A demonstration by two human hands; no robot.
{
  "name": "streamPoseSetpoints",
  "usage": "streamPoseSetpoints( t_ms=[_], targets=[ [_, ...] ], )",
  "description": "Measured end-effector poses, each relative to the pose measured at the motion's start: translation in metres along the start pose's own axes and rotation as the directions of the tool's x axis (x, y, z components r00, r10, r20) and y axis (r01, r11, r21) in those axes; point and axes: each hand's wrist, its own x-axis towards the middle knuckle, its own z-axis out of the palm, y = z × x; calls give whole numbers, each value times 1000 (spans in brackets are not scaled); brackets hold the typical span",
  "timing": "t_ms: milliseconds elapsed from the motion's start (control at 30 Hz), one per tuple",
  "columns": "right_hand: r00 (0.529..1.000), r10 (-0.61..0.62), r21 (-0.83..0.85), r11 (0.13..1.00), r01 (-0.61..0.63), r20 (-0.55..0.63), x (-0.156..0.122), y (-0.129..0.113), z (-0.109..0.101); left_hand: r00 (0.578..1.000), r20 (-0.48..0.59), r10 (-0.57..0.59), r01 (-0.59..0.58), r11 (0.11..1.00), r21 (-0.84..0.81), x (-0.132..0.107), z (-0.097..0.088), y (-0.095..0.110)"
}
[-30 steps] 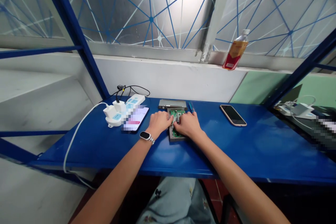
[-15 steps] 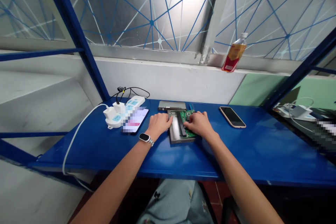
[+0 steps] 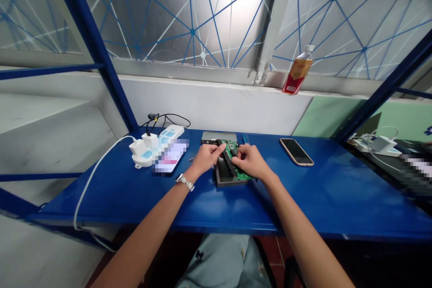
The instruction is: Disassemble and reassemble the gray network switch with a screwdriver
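Observation:
A green circuit board (image 3: 241, 174) with a long black connector strip (image 3: 228, 164) lies tilted over an open grey metal case (image 3: 232, 184) on the blue table. My left hand (image 3: 205, 158), wearing a watch with a metal band, is closed, thumb and fingertips pinching the board's far left part by the strip. My right hand (image 3: 251, 161) is closed around the board's right side, its thumb near the strip. Its other fingertips are partly hidden. Just behind the case lies a flat grey metal cover (image 3: 221, 136).
Left of my hands are a smartphone (image 3: 173, 155), a white power strip (image 3: 170, 134) with plugs, and a few tiny screws (image 3: 191, 159). Another phone (image 3: 297, 151) lies to the right. A blue tool (image 3: 245, 138) is behind the board. A bottle (image 3: 298, 71) stands on the sill.
My left hand has moved from the case's left edge onto the circuit board. The board has shifted left and tilted over the case. My right hand stays on its right side.

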Motion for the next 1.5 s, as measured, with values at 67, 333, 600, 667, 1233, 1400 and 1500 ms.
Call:
streamPoseSetpoints(
  t_ms=[67, 333, 600, 667, 1233, 1400, 1500],
  targets=[
    [997, -38, -35, 999, 36, -71, 1, -6, 10, 998, 9, -59, 59, 989, -132, 1, 0, 1],
    [956, -112, 148, 976, 157, -271, -4, -5, 23, 987, -129, -99, 47, 932, -359, 2, 0, -3],
    [990, 138, 657, 748, -94, -16, -1, 13, 32, 948, -317, 19, -93, 971, -220, -1, -9, -3],
    [993, 118, 688, 721, -79, -9, -2, 10, 36, 934, -351, 69, -127, 982, -144, -2, -9, -6],
    [959, 3, 557, 815, 162, -283, -16, -7, 34, 914, -235, 332, -303, 941, 149, -7, -15, -24],
    [945, -118, 510, 818, 267, -305, -22, -18, 34, 916, -237, 324, -283, 940, 192, -7, -13, -22],
    [938, -178, 491, 814, 310, -297, -27, -25, 35, 924, -197, 327, -286, 935, 208, -7, -9, -21]
  ],
)
